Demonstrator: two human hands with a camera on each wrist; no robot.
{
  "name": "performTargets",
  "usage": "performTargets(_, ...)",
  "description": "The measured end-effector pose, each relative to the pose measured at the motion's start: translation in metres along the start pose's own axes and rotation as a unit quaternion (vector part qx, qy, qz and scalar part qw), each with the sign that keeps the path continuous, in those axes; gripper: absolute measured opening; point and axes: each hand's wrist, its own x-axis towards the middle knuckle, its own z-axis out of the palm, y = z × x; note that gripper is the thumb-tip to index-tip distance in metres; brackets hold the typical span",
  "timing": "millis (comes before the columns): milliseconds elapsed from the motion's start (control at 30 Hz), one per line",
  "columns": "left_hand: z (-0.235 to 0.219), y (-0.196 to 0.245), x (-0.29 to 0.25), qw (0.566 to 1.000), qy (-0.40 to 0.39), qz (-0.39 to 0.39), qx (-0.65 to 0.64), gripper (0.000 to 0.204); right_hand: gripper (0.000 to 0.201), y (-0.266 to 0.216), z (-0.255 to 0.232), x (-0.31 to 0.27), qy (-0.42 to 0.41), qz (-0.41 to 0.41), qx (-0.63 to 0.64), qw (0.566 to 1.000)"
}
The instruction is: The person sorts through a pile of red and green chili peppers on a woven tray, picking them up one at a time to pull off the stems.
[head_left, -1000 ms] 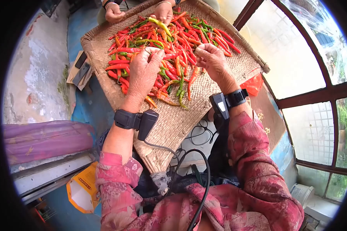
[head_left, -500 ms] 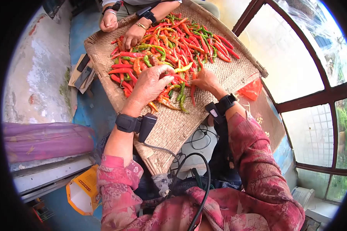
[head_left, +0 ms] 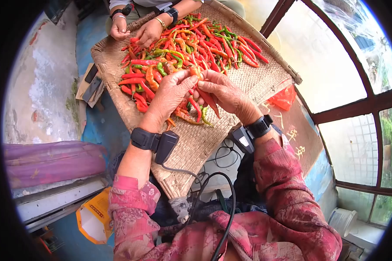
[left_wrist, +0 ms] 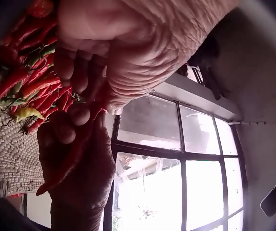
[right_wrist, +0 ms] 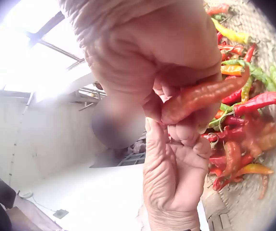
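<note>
A red chili pepper (head_left: 210, 103) hangs tip down between the two hands, over the near part of the pile. My right hand (head_left: 227, 93) grips its body, thumb and fingers curled round it. At the stem end, my left hand (head_left: 172, 93) pinches with thumb and fingertips. The right wrist view shows the pepper (right_wrist: 207, 96) lying across the right palm, its stem end meeting the left fingertips. Under and beyond both hands spreads a heap of red, orange and green chili peppers (head_left: 222, 50) on a woven tray (head_left: 257, 82).
Across the tray, another person's hands (head_left: 149, 32) work at the far left of the heap. A red plastic bag (head_left: 284, 98) lies beyond the tray's right edge. Black cables (head_left: 235, 191) run over my lap. Windows (head_left: 348, 143) stand on the right.
My right hand has lifted a red chili pepper from the pile and brought it to the left hand. The yellow-green pepper by my left fingertips is gone from view. The other person's near hand has risen slightly.
</note>
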Motion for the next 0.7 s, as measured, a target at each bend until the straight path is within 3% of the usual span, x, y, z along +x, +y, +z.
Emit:
performTargets(233,-0.002,-0.012,0.007,0.989,0.094,0.023,-0.112,0.019,0.036,-0.015,0.002,-0.002,-0.047,0.054,-0.158,0.985)
performTargets(367,-0.022,-0.004,0.008,0.963,0.204,0.083,-0.157,0.017,0.035,-0.017,-0.004,-0.003,-0.089,0.038,-0.175,0.980)
performTargets(433,-0.034,-0.001,0.008,0.950,0.240,0.098,-0.173,0.018,0.031,-0.016,-0.019,-0.001,-0.020,0.019,-0.196,0.980)
performTargets(533,-0.045,-0.002,0.005,0.952,0.257,0.082,-0.144,0.022,0.021,-0.003,-0.044,0.011,0.134,0.000,-0.390,0.911)
performTargets(633,-0.040,0.001,0.003,0.957,0.268,0.074,-0.078,0.021,0.015,0.004,-0.048,0.007,0.098,-0.044,-0.602,0.792)
performTargets(700,-0.035,0.003,0.000,0.967,0.247,0.056,-0.023,0.021,0.025,0.016,-0.047,0.009,0.106,-0.024,-0.622,0.775)
